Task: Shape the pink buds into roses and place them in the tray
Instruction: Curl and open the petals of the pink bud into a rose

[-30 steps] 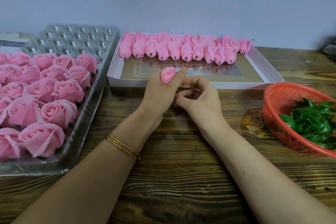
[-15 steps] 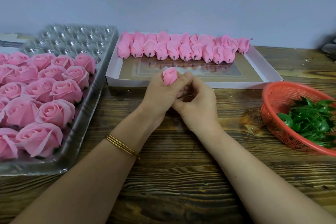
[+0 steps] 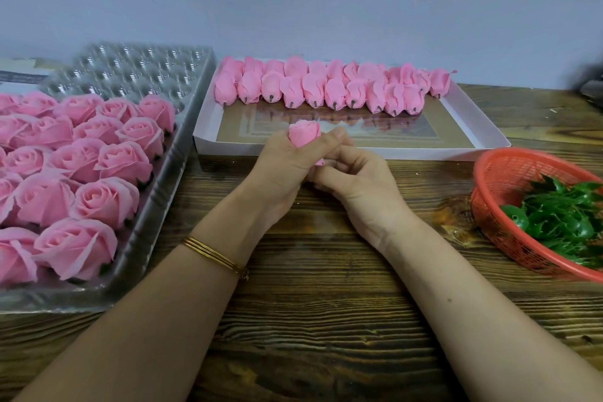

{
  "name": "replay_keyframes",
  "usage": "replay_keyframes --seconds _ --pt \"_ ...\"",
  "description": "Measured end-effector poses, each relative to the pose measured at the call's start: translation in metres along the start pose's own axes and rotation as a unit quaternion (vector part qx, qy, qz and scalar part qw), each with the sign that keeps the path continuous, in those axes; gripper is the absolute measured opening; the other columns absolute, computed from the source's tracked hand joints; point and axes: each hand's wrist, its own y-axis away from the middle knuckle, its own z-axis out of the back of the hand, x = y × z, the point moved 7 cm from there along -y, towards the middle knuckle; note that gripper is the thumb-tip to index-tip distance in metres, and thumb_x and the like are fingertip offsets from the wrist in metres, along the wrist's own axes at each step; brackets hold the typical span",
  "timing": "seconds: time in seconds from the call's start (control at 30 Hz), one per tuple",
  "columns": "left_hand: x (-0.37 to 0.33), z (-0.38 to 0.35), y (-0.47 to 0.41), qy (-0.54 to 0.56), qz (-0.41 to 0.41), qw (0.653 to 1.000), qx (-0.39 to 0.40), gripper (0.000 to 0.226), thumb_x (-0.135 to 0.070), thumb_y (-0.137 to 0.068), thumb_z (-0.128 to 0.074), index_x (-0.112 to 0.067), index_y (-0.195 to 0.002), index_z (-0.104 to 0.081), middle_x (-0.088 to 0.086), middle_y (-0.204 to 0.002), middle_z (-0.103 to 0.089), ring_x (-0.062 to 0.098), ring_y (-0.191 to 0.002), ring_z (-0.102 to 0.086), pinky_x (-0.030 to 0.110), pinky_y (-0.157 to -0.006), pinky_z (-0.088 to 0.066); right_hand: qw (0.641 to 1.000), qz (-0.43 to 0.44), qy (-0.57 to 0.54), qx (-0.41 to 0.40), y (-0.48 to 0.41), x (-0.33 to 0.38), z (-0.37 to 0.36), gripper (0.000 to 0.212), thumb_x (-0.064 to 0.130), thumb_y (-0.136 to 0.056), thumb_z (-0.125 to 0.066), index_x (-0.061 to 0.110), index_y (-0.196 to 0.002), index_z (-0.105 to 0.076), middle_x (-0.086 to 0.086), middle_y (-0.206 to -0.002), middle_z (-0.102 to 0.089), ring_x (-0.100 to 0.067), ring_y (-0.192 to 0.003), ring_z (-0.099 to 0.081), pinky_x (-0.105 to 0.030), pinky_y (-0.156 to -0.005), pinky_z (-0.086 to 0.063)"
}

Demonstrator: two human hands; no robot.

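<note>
The bud (image 3: pixel 305 133) stands upright in the left hand (image 3: pixel 287 166), over the middle of the tabletop (image 3: pixel 326 310). Thumb and fingers curl round its lower half, so only the top pokes out above them. The right hand (image 3: pixel 355 179) presses against the left, its curled fingers pinching the bud's lower end, where a scrap of pink shows between the two hands.

The bud is pale pink, tightly wrapped and matte, with a soft, slightly ragged rim at the top.

A thin gold bracelet (image 3: pixel 215 254) circles the left wrist. Along the left edge lies a clear, glossy plastic tray (image 3: pixel 156 206) with round moulded cups, its near part packed with opened pink roses (image 3: pixel 104 199) and its far rows bare. At the far edge a flat white box (image 3: pixel 359 150) holds two rows of closed buds (image 3: pixel 326 88) lying on their sides, dark stubs pointing this way. At the right edge, a red mesh basket (image 3: pixel 496 179) holds shiny green leaves (image 3: pixel 561 215). The tabletop is dark, rough-grained wood.
</note>
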Motion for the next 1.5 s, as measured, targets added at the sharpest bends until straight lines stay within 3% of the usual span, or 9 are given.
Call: replay_keyframes --seconds 0.33,0.47,0.63,0.8,0.93,1.17,1.23,1.33,1.5 --pt "0.003 0.004 0.0 -0.002 -0.019 0.998 -0.054 0.016 -0.016 -0.088 -0.07 -0.001 -0.09 -0.066 0.019 -0.086 -0.06 0.027 -0.081 -0.058 0.035 -0.078 -0.051 0.99 0.07 0.105 -0.065 0.006 0.012 0.0 0.023 -0.016 -0.074 -0.072 -0.012 -0.094 -0.062 -0.005 -0.072 -0.061 -0.012 -0.067 -0.054 -0.018 -0.065 -0.048" --pt "0.001 0.004 -0.001 -0.007 -0.02 0.999 -0.028 0.008 -0.015 -0.079 -0.077 -0.011 -0.073 -0.073 0.019 -0.092 -0.07 0.02 -0.079 -0.067 0.031 -0.077 -0.057 0.993 0.05 0.078 -0.074 0.005 0.008 0.004 0.022 -0.016 -0.074 -0.07 -0.006 -0.093 -0.066 -0.004 -0.071 -0.062 -0.012 -0.068 -0.056 -0.016 -0.068 -0.049" --pt "0.0 0.002 0.001 0.01 0.009 1.0 0.022 0.022 -0.02 -0.068 -0.08 -0.007 -0.084 -0.073 0.032 -0.107 -0.064 0.024 -0.084 -0.067 0.04 -0.088 -0.055 0.999 -0.006 -0.018 -0.031 0.003 0.001 0.001 0.025 -0.016 -0.077 -0.065 -0.009 -0.101 -0.065 -0.001 -0.066 -0.064 -0.011 -0.069 -0.06 -0.028 -0.082 -0.05" --pt "0.003 0.003 -0.001 0.012 0.026 0.998 0.056 0.015 -0.02 -0.072 -0.076 -0.014 -0.086 -0.078 0.014 -0.108 -0.071 0.02 -0.092 -0.068 0.036 -0.088 -0.054 0.997 -0.036 -0.066 0.019 0.004 -0.001 -0.005 0.021 -0.015 -0.08 -0.06 -0.002 -0.095 -0.068 -0.014 -0.082 -0.063 -0.02 -0.081 -0.058 -0.03 -0.085 -0.047" --pt "0.003 0.004 -0.001 0.011 0.02 0.999 0.047 0.018 -0.027 -0.077 -0.075 -0.015 -0.09 -0.077 0.008 -0.1 -0.075 0.016 -0.087 -0.071 0.027 -0.075 -0.057 0.996 -0.051 -0.076 0.014 0.004 -0.003 -0.006 0.019 -0.016 -0.08 -0.06 -0.002 -0.091 -0.067 -0.014 -0.081 -0.063 -0.022 -0.082 -0.054 -0.028 -0.081 -0.044" --pt "0.006 0.007 -0.004 -0.011 -0.009 1.0 -0.017 0.023 -0.026 -0.074 -0.077 -0.005 -0.085 -0.076 0.023 -0.092 -0.069 0.025 -0.081 -0.066 0.036 -0.08 -0.058 0.997 0.013 0.041 -0.061 0.005 0.003 0.004 0.025 -0.013 -0.072 -0.074 0.0 -0.091 -0.065 0.0 -0.071 -0.066 -0.008 -0.068 -0.061 -0.019 -0.073 -0.054" --pt "0.005 0.006 -0.003 -0.017 -0.022 0.999 -0.015 0.008 -0.021 -0.075 -0.077 -0.014 -0.073 -0.075 0.012 -0.079 -0.068 0.018 -0.073 -0.065 0.029 -0.073 -0.058 0.995 0.025 0.062 -0.073 0.005 0.004 0.005 0.026 -0.013 -0.072 -0.075 -0.001 -0.092 -0.064 -0.001 -0.071 -0.064 -0.009 -0.068 -0.06 -0.02 -0.072 -0.052" --pt "0.004 0.007 -0.004 -0.036 -0.043 0.998 -0.007 0.015 -0.014 -0.08 -0.077 -0.018 -0.065 -0.074 0.002 -0.068 -0.067 0.011 -0.066 -0.063 0.022 -0.066 -0.056 0.992 0.034 0.091 -0.078 0.005 0.005 0.005 0.025 -0.014 -0.072 -0.074 -0.009 -0.096 -0.065 -0.002 -0.07 -0.061 -0.006 -0.064 -0.056 -0.017 -0.067 -0.05" --pt "0.004 0.005 -0.004 -0.032 -0.023 0.999 0.022 0.012 -0.019 -0.073 -0.077 -0.012 -0.083 -0.077 0.022 -0.092 -0.064 0.027 -0.085 -0.061 0.032 -0.082 -0.055 0.995 0.027 0.08 -0.056 0.004 0.006 0.006 0.026 -0.013 -0.075 -0.072 -0.005 -0.1 -0.068 -0.014 -0.08 -0.064 -0.014 -0.075 -0.059 -0.026 -0.079 -0.051"
